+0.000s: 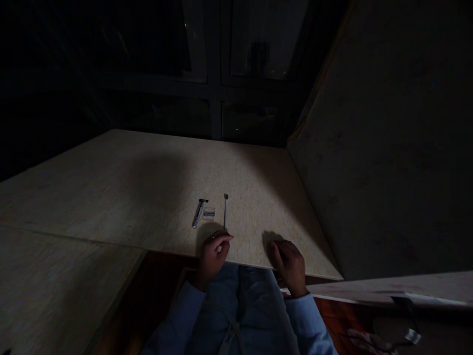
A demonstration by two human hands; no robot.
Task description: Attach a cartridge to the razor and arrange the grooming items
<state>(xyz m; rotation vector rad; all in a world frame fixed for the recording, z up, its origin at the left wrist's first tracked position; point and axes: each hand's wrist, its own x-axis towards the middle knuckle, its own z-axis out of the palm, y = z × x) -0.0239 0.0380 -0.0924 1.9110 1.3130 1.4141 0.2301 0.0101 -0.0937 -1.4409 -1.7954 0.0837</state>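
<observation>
Loosely, the left hand [215,252] and right hand [290,259] curl by the worktop's [254,197] front edge, left nearest the pale stick [226,214], razor [198,214] and clear case [209,213]; can't tell either grip's closure.

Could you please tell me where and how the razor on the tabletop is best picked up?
Probably by the handle, near its lower end, coming from the near left: the crosswise head points away from the person, and the clear case lies close on the right.

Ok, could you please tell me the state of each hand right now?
Left hand: curled by the slim white stick; whether it holds anything cannot be told.
Right hand: loosely curled, nothing visible in it; whether closed cannot be told.
</observation>
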